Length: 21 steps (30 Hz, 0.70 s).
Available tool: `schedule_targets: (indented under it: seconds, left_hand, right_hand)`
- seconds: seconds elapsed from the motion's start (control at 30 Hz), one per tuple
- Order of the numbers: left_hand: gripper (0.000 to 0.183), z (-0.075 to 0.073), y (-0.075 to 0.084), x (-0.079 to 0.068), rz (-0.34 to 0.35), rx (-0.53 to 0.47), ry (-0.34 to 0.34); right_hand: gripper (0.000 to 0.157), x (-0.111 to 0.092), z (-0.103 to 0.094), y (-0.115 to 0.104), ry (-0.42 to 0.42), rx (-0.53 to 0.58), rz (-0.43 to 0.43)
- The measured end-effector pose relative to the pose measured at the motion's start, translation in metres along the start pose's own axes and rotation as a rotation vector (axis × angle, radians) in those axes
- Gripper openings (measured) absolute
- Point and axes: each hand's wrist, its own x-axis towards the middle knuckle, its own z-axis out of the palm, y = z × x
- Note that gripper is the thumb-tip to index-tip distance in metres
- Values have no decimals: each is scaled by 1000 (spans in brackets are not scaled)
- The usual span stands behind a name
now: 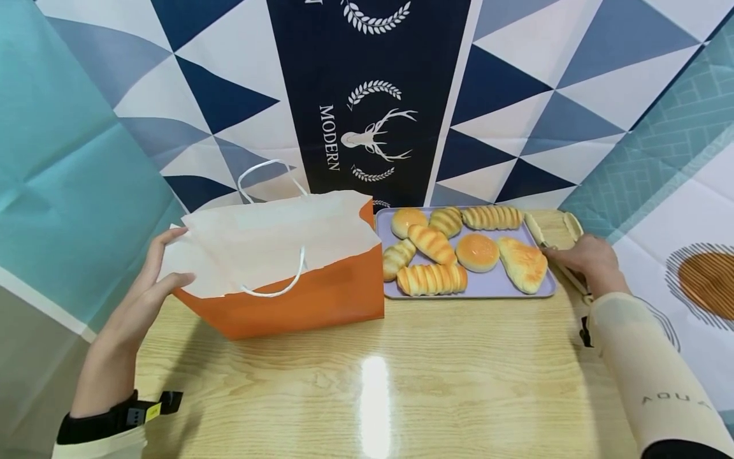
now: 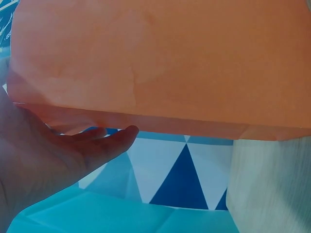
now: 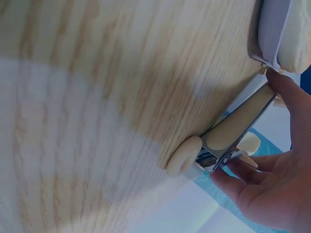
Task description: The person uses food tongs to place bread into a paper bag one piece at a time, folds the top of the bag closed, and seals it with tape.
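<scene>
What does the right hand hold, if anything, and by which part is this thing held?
The right hand holds the long cream-coloured tongs with shiny silver metal, by their arms, between the tips and the cream ring at the other end.

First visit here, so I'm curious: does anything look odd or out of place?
The paper bag looks odd: its upper front edge is ragged, not straight; torn or crumpled, I can't tell. Nothing looks spilled: the breads lie on the tray.

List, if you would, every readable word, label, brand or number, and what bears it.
"MODERN": dark navy printed backdrop panel.
"AQUA", apparently: cream fabric right sleeve.
Cut off, unreadable: lettering at the panel's top edge.
Too small to read: yellow rectangular label on the black wristband.
</scene>
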Motion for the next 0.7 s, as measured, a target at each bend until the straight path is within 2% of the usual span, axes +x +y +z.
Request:
schedule_targets:
  seconds: [0.2, 0.7]
  left_hand:
    - [62, 1, 0, 0, -3, -10, 2]
    - [61, 3, 4, 2, -6, -5, 6]
  right_hand:
    - [107, 0, -1, -2, 14, 5, -5]
    - [103, 1, -3, 2, 34, 7, 2]
